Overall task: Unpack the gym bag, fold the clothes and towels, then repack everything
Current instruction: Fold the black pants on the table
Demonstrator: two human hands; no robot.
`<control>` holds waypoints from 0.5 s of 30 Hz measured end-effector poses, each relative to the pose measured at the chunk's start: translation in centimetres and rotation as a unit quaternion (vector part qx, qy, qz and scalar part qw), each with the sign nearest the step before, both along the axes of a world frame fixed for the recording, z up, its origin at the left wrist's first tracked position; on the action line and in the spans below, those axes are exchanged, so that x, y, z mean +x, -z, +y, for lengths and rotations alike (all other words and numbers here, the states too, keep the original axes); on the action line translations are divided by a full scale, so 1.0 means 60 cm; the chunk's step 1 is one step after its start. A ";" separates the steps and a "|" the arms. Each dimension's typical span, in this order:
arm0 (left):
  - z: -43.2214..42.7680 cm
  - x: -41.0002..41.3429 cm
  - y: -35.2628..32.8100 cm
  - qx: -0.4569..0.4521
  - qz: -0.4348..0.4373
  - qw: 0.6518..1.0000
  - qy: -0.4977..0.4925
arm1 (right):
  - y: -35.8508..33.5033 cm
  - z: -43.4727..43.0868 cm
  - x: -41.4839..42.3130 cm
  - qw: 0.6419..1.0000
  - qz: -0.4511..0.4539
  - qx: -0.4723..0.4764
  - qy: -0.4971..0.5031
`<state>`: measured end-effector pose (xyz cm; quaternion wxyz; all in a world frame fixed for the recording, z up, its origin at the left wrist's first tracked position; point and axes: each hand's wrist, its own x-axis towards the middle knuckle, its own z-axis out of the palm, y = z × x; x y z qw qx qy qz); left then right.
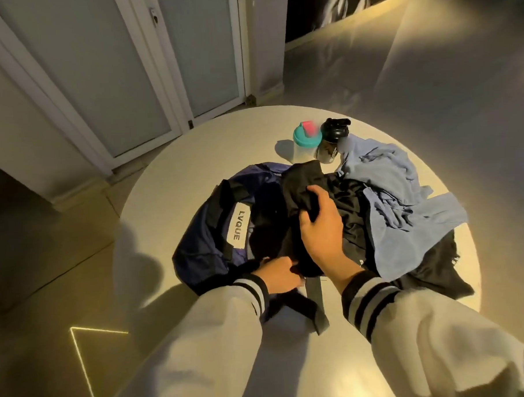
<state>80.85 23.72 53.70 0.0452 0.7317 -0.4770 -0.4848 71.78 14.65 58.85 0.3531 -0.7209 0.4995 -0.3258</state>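
Observation:
A navy gym bag [202, 246] with a white label lies open on the round white table [216, 140]. My right hand [319, 226] grips a black garment [302, 181] bunched over the bag's mouth. At the bag's near edge my left hand [276, 274] holds the dark rim fabric. A crumpled light blue towel or shirt [399, 207] lies to the right, partly over more black clothing [432, 266].
Two shaker bottles stand at the table's far side: one with a teal lid [306, 139], one with a black lid [336, 135]. A black strap [314, 289] hangs towards the near table edge. White doors are at the back left, and tiled floor lies to the left.

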 end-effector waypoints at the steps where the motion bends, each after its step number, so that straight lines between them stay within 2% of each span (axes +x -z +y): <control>1: 0.000 -0.008 0.004 0.005 0.017 1.000 0.007 | -0.011 -0.003 0.004 1.000 -0.023 0.000 -0.002; 2: 0.002 -0.012 0.001 -0.009 -0.001 1.000 0.012 | -0.019 -0.008 0.012 0.999 -0.045 0.012 -0.007; 4: 0.014 -0.002 0.003 -0.047 -0.046 0.997 -0.046 | -0.022 -0.020 0.023 0.993 -0.069 0.088 -0.027; 6: 0.023 0.033 0.024 -0.089 -0.164 0.978 -0.093 | -0.003 -0.023 0.027 0.978 -0.026 0.196 -0.067; 8: 0.041 0.064 0.041 -0.076 -0.221 0.961 -0.147 | 0.038 -0.013 0.023 0.955 0.060 0.260 -0.131; 11: 0.064 0.088 0.058 -0.011 -0.169 0.970 -0.174 | 0.096 0.010 0.002 0.933 0.179 0.254 -0.182; 13: 0.069 0.095 0.074 0.050 -0.149 0.977 -0.146 | 0.117 0.020 -0.016 0.927 0.226 0.239 -0.179; 15: 0.065 0.080 0.069 0.108 -0.092 0.982 -0.128 | 0.136 0.024 -0.033 0.928 0.288 0.190 -0.143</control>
